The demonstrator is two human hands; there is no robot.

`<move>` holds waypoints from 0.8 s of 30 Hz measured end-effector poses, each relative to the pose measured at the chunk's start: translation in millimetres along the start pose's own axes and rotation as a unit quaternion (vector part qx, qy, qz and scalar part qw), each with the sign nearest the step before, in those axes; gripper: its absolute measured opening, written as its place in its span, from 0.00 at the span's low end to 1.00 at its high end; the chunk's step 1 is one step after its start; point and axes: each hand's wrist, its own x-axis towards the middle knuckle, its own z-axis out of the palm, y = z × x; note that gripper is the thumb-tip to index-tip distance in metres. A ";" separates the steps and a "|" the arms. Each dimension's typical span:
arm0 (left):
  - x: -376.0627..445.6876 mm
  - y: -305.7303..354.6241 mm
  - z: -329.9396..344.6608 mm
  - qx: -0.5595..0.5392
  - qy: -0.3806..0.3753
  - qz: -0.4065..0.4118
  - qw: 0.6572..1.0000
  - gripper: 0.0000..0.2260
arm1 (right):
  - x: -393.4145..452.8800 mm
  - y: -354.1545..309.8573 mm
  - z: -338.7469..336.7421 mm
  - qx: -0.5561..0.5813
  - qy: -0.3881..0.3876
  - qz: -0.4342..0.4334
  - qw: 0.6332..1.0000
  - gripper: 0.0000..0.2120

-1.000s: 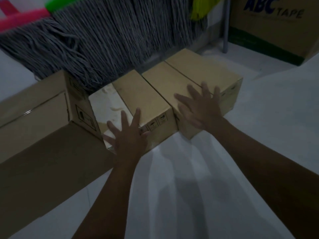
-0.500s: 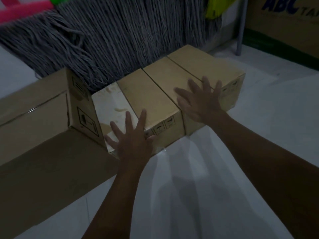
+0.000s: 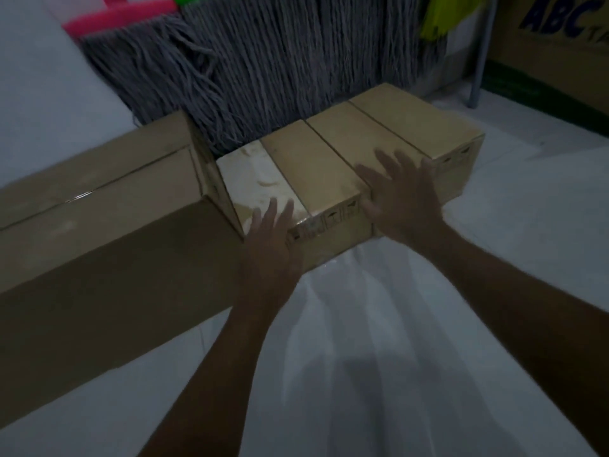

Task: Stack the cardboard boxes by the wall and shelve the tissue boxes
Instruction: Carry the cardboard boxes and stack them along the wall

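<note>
Two low cardboard boxes sit side by side on the white floor [image 3: 428, 324], touching along one long edge, far ends up against the hanging grey mop strands [image 3: 280, 70]. Left low box [image 3: 306, 173] has a pale patch on top at its left side and printed handling marks on the near face. Right low box [image 3: 408, 127] has a seam down the middle of its top.

L hand [image 3: 270, 245] lies flat, fingers straight & spread, on the near top edge of the left low box, over the front corner. R hand [image 3: 402, 199] lies flat w/ fingers fanned wide on the near end of the right low box, close to the seam between the two. Neither hand grips anything.

Just left, touching the left low box, stands a taller long carton [image 3: 99, 206], taped top, running off frame. Far right: a big box w/ blue "ABC" print [image 3: 560, 37] beside a grey pole [image 3: 479, 61]. Pink [image 3: 118, 18] and yellow-green [image 3: 441, 14] mop parts up top. Picture dim, a bit blurred.
</note>
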 end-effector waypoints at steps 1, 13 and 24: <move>-25.1 -6.0 -1.6 0.029 0.037 0.011 0.999 0.31 | -10.1 -10.1 2.7 -0.006 0.003 -0.021 1.000 0.31; -224.6 -70.9 -65.3 0.137 0.004 -0.195 0.971 0.34 | -155.4 -196.6 -17.2 -0.022 -0.139 -0.099 0.985 0.36; -297.1 -42.4 -327.2 0.099 -0.133 -0.310 0.936 0.34 | -211.0 -349.5 -225.7 -0.031 -0.312 -0.132 0.940 0.34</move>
